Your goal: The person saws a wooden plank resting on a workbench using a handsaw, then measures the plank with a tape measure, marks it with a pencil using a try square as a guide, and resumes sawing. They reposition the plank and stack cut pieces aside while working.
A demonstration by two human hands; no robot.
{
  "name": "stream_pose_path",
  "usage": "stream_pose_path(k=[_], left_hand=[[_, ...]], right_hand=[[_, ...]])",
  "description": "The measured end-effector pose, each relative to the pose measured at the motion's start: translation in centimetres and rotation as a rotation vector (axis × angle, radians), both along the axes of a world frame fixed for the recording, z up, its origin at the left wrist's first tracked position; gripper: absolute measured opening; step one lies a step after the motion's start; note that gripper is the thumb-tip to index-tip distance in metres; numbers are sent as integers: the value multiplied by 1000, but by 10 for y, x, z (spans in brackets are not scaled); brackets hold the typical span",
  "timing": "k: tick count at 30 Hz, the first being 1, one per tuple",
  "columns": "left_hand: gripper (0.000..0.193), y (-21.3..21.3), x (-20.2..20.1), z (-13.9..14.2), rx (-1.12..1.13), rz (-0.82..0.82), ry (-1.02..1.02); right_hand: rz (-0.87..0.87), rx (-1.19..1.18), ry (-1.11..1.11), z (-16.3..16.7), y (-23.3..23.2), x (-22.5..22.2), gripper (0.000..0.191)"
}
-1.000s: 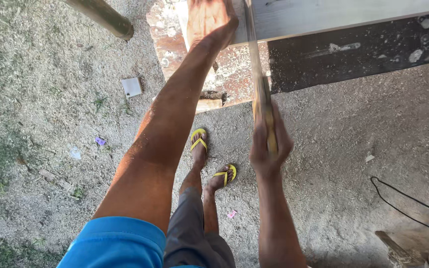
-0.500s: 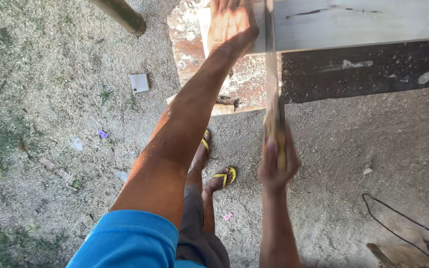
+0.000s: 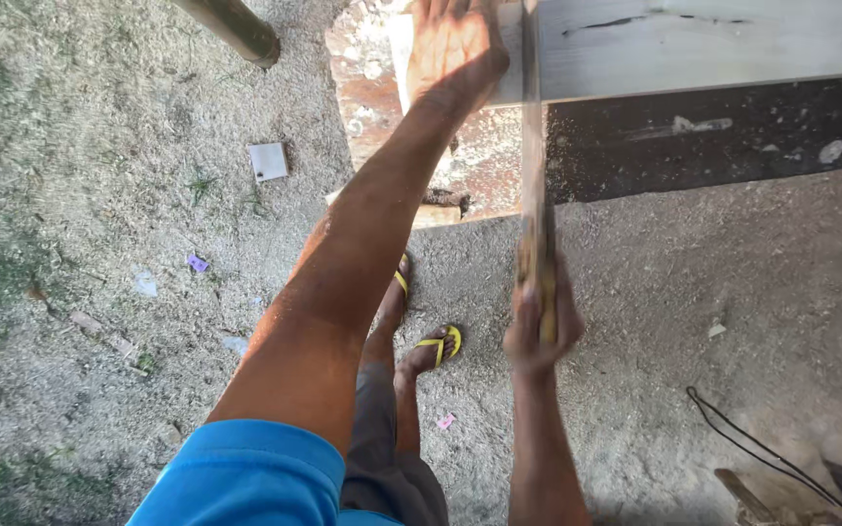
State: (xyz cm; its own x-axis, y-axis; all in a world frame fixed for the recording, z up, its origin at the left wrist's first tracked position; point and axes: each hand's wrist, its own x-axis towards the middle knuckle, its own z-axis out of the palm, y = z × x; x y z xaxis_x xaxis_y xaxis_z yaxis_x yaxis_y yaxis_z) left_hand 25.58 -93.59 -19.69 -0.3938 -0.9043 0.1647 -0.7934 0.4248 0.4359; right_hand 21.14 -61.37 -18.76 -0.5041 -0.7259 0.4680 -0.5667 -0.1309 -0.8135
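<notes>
The left arm was stretched forward, its left hand (image 3: 455, 49) laid flat, palm down. The right hand (image 3: 538, 326) was closed in a fist, forearm extended.

A rust-stained bench (image 3: 382, 107) is carrying a pale wooden plank (image 3: 694, 44). Sawdust-covered ground (image 3: 694, 292) is bearing a small white square block (image 3: 268, 162), a black cord (image 3: 762, 453) and scattered litter.
</notes>
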Motion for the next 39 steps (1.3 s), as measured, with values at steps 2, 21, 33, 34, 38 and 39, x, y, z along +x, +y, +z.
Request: stream_pose_path(k=[2,21,33,34,38,39], left_hand=[[37,-2,-1,-2,119,15,6],[155,-12,57,14,162,-518,-146],[139,-26,172,38,152,-502,-204],[137,-24,183,40,152,-488,-185],[133,-21,233,54,186,-433,-140],[134,-21,238,56,204,-428,-122]], right_hand=[[-56,98,-117,24,56,16,43],[-53,101,-311,72,14,43,47],[-14,249,-416,109,-24,113,50],[-4,256,-416,112,-28,119,49],[19,296,-394,123,-50,148,47],[11,312,-371,126,-56,155,47]])
